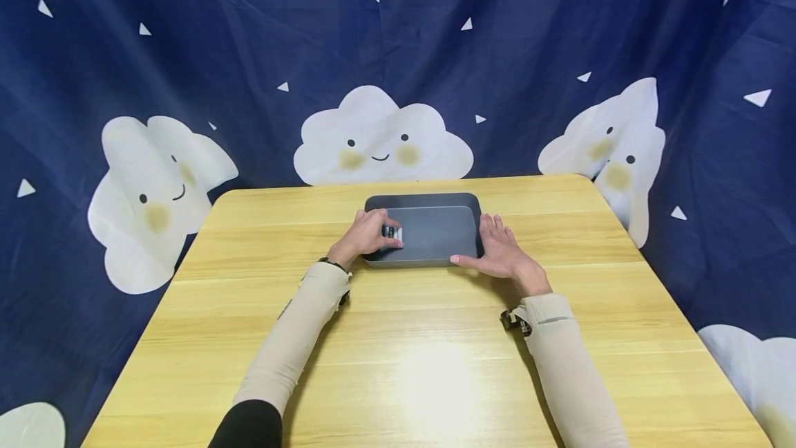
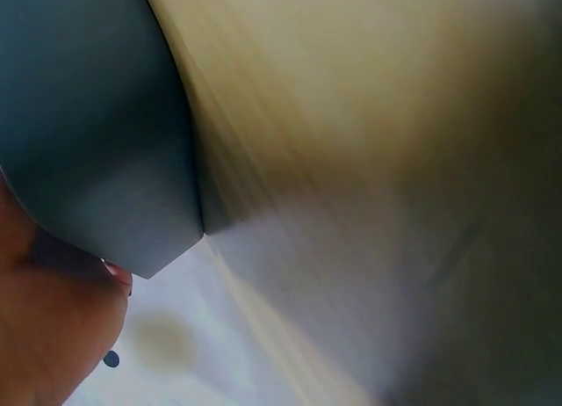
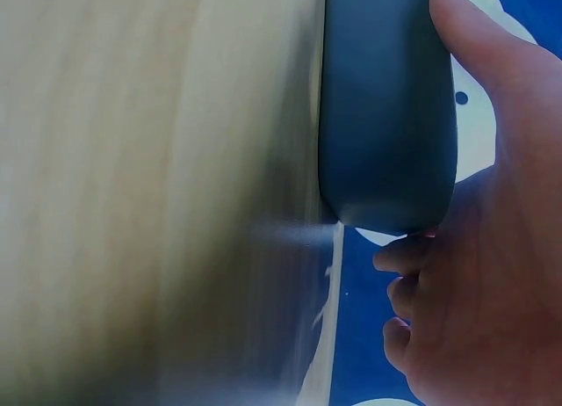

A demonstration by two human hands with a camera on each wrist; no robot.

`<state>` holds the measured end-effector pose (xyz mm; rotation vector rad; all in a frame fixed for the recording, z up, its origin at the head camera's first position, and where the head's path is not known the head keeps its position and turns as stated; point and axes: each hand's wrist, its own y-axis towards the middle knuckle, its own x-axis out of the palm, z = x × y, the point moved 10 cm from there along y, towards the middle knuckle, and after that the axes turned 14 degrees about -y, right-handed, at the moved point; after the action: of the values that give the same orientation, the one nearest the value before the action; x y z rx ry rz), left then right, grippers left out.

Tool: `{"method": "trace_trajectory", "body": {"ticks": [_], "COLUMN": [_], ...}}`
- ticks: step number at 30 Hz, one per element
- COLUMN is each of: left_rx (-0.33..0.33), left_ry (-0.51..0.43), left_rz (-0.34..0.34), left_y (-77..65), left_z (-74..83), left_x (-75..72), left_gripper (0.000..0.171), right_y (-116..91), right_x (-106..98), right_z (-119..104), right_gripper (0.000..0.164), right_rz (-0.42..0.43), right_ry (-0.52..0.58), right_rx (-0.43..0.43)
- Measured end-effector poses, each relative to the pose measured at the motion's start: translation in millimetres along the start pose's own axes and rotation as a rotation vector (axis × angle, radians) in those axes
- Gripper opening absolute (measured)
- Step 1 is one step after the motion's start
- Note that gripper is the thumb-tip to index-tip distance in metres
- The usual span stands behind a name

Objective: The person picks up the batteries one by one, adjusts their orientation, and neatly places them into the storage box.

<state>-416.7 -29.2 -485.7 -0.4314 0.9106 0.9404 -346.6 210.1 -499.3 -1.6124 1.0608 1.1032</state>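
Observation:
A dark grey rectangular tray (image 1: 435, 227) with low walls lies on the wooden table. Over its left end is my left hand (image 1: 365, 234), thumb and forefinger curved about a small black-and-white item (image 1: 393, 232) that they seem to pinch; its kind is too small to make out. My right hand (image 1: 497, 251) rests at the tray's right front corner, thumb touching the front rim and straight fingers along the right side. The right wrist view shows the thumb (image 3: 465, 19) at the rim. Seen from the left wrist, the tray wall (image 2: 97, 134) hides most of the left fingers.
The tray sits near the far edge of the wooden table (image 1: 435, 337). Behind and beside the table hangs a dark blue curtain (image 1: 261, 33) printed with white clouds and triangles.

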Motion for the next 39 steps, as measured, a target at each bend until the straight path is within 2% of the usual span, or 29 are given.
{"method": "trace_trajectory", "body": {"ticks": [14,21,24,27,32,39], "left_rx": [-0.027,-0.015,-0.020,-0.044,-0.054,-0.029], "left_ry": [0.026,0.034,0.008,-0.061,-0.217,-0.390], "left_rz": [-0.006,-0.001,-0.004,-0.010,0.011,0.052], "left_y": [-0.2,0.8,1.2,0.2,-4.9,-23.5], "left_z": [-3.0,-3.2,-3.3,-5.0,-4.8,-5.7], "left_x": [2.5,2.6,1.5,-1.7,-21.5,-65.9], "left_gripper": [0.047,0.048,0.049,0.050,0.048,0.044], "right_y": [-0.3,1.2,2.4,2.7,2.3,1.8], "right_x": [-1.2,-0.2,0.3,1.4,2.1,0.5], "right_z": [-2.9,-1.8,-1.0,-0.8,-0.7,-0.6], "right_gripper": [0.129,0.129,0.130,0.130,0.131,0.131], "right_rz": [0.005,0.015,0.020,0.016,0.007,0.011], "right_ry": [0.008,0.003,-0.005,-0.007,0.001,0.001], "right_rx": [-0.008,-0.010,-0.012,-0.013,-0.014,-0.014]}}
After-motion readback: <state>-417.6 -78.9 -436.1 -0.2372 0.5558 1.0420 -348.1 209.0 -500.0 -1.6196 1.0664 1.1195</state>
